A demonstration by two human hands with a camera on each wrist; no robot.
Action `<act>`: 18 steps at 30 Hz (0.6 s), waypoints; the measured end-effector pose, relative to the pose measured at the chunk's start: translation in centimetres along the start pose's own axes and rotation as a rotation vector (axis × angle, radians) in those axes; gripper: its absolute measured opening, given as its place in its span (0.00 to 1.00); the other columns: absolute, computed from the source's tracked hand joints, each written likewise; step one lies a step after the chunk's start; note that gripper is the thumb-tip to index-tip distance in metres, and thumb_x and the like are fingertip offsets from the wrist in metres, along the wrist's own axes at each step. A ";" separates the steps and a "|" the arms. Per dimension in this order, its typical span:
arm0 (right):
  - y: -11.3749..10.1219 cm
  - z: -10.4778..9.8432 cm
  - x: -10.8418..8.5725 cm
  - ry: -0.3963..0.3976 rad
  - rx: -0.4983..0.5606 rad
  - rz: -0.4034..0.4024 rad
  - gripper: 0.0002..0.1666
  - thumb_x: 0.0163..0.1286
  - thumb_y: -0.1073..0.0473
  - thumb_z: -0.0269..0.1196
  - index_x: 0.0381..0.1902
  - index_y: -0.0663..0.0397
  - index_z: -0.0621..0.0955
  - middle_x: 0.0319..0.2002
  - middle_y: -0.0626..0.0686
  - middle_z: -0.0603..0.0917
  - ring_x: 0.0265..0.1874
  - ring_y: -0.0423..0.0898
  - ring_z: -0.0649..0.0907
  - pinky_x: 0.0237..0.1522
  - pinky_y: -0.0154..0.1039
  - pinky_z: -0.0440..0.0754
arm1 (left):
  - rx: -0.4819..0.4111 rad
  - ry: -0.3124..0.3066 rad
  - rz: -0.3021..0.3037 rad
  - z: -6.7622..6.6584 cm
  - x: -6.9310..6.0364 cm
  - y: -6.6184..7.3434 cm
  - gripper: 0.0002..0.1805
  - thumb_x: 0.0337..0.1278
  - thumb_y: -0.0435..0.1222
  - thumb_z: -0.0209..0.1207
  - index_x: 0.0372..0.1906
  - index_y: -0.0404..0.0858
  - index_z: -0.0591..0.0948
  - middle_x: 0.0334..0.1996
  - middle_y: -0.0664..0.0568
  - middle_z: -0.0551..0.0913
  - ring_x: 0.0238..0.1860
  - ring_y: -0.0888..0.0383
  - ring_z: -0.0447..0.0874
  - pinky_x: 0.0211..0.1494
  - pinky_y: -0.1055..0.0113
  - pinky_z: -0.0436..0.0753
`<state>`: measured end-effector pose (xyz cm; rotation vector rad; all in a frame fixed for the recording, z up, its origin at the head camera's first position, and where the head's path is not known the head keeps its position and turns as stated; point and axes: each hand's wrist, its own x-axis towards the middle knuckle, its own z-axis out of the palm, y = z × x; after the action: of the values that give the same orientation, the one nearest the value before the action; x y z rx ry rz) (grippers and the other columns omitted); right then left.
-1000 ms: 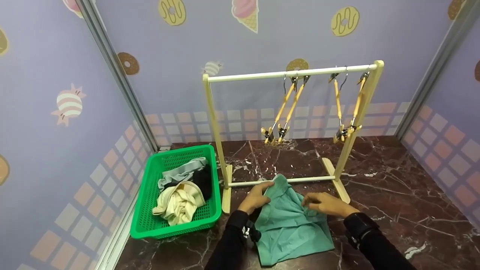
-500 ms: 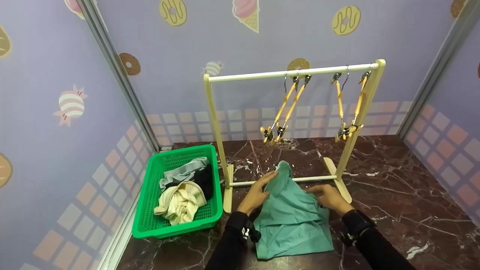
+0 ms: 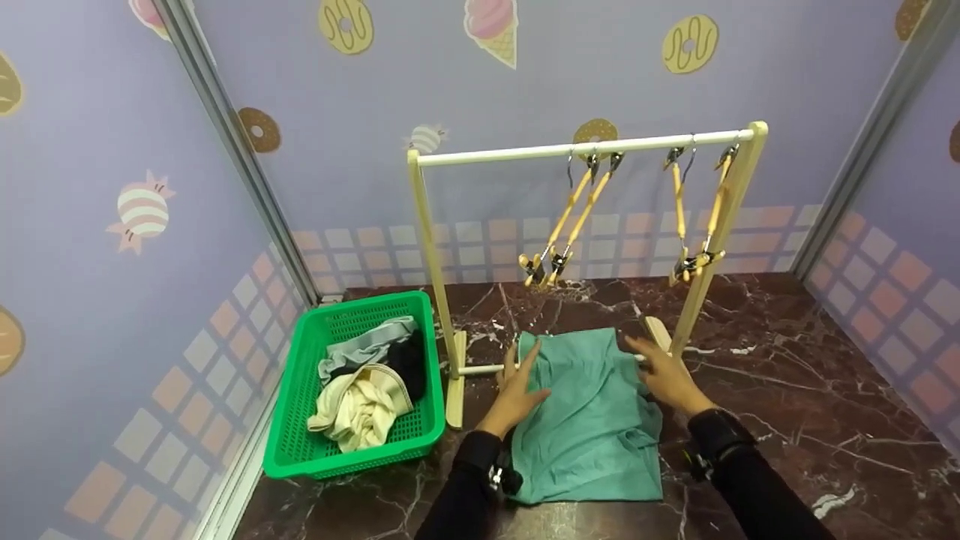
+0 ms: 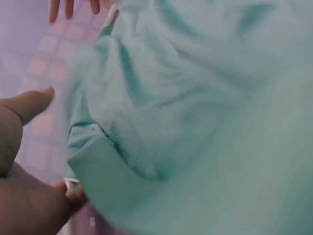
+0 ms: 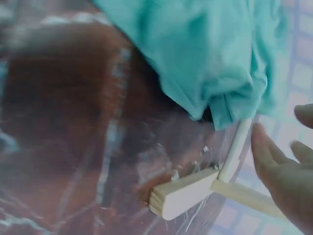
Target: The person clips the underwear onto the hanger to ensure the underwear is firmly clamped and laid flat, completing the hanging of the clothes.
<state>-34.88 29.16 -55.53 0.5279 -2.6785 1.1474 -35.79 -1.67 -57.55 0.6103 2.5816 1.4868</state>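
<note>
A teal garment lies spread and wrinkled on the dark marbled tabletop, its far edge over the rack's low bar. My left hand is at its left edge, thumb and fingers spread apart. In the left wrist view the thumb stands clear of the teal cloth, while a fingertip meets its edge. My right hand hovers beside the garment's right edge with fingers extended. The right wrist view has a gap between those fingers and the cloth.
Behind the garment stands a wooden rack with clip hangers on its top rail. To the left, a green basket holds cream, grey and black cloth items. Patterned walls enclose the table.
The garment's peaked far end has come down and now lies flat and wider. My left fingers have spread, and my right hand has moved farther forward.
</note>
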 end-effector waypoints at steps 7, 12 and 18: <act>-1.0 0.9 -3.9 -0.223 -0.155 -0.190 0.23 0.59 0.71 0.72 0.54 0.65 0.82 0.48 0.64 0.80 0.42 0.61 0.81 0.43 0.56 0.81 | 0.323 -0.240 -0.002 -0.9 -4.3 2.4 0.40 0.60 0.34 0.70 0.76 0.40 0.66 0.76 0.36 0.56 0.74 0.36 0.53 0.68 0.44 0.72; -1.6 1.2 -5.7 -0.390 -0.265 -0.259 0.19 0.55 0.65 0.77 0.45 0.54 0.85 0.40 0.51 0.81 0.39 0.51 0.81 0.40 0.48 0.82 | 0.578 -0.417 0.028 -0.3 -7.7 4.4 0.34 0.52 0.41 0.75 0.66 0.47 0.78 0.72 0.47 0.66 0.71 0.46 0.61 0.68 0.50 0.73; -1.8 -1.0 -6.7 -0.374 -0.199 -0.264 0.15 0.52 0.75 0.70 0.28 0.49 0.80 0.28 0.43 0.78 0.26 0.35 0.75 0.27 0.33 0.76 | 0.722 -0.403 0.095 0.9 -10.2 5.0 0.22 0.46 0.43 0.79 0.47 0.49 0.83 0.57 0.52 0.73 0.56 0.51 0.68 0.54 0.54 0.75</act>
<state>-28.00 30.39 -55.63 1.1153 -2.8619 0.7616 -24.78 -2.65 -54.91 0.9811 2.7119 0.3292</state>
